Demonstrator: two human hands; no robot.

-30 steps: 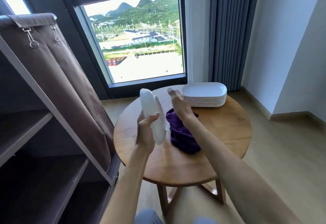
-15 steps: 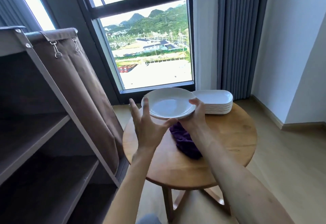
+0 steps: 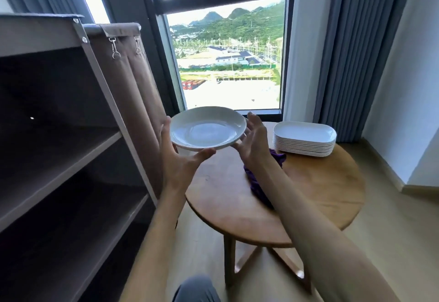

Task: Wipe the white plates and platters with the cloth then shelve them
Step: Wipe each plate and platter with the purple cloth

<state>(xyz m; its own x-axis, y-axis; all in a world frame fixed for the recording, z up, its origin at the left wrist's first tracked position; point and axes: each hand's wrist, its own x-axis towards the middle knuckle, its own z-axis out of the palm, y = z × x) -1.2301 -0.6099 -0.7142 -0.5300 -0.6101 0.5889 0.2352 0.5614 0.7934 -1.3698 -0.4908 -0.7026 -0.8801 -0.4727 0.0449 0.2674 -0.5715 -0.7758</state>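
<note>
A round white plate (image 3: 206, 128) is held level in the air, between the shelf unit and the round wooden table (image 3: 308, 194). My left hand (image 3: 177, 159) cups its near-left rim from below. My right hand (image 3: 255, 142) holds its right rim with fingers spread. The purple cloth (image 3: 257, 183) lies crumpled on the table, partly hidden by my right forearm. A stack of several white oblong platters (image 3: 304, 137) sits at the table's far side.
A dark open shelf unit (image 3: 59, 159) with a brown fabric cover (image 3: 133, 92) stands at the left, its boards bare. A large window (image 3: 228, 64) and grey curtains (image 3: 351, 52) are behind the table. Wood floor lies to the right.
The plate went from on edge in my left hand to flat in both hands, then moved left and up toward the shelf unit. The cloth stayed on the table.
</note>
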